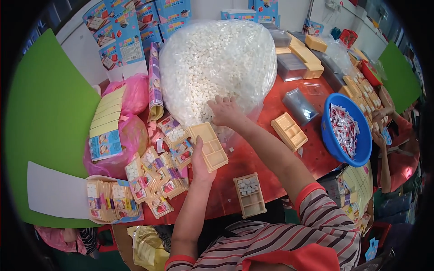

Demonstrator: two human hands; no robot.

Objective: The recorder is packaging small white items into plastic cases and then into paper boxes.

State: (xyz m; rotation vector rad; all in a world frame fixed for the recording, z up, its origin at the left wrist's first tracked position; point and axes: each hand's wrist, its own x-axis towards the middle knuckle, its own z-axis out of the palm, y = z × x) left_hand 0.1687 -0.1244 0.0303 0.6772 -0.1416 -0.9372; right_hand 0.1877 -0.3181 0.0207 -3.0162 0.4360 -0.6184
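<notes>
One cream tray (pixel 202 132), divided into compartments, is held tilted above the red table (pixel 217 194), just in front of a big clear bag (pixel 264 58). The left hand (pixel 202 160) is closed around the tray's near end, with its thumb along the left edge. The right hand (pixel 224 111) reaches to the near side of the bag, palm down, fingers loosely spread on the white pieces (pixel 203 92); I cannot tell whether it has hold of any. Left of the held tray, small filled trays (pixel 158 174) lie heaped, some overlapping, beside pink bags (pixel 137 92). Nearer the wearer, another tray (pixel 251 209) rests at the table's edge, white pieces in its far compartment. To the right stand stacked trays (pixel 289 131), then a blue basin (pixel 328 135) full of small packets (pixel 346 128). At far right, a co-worker's hands (pixel 382 114) are near more trays.
</notes>
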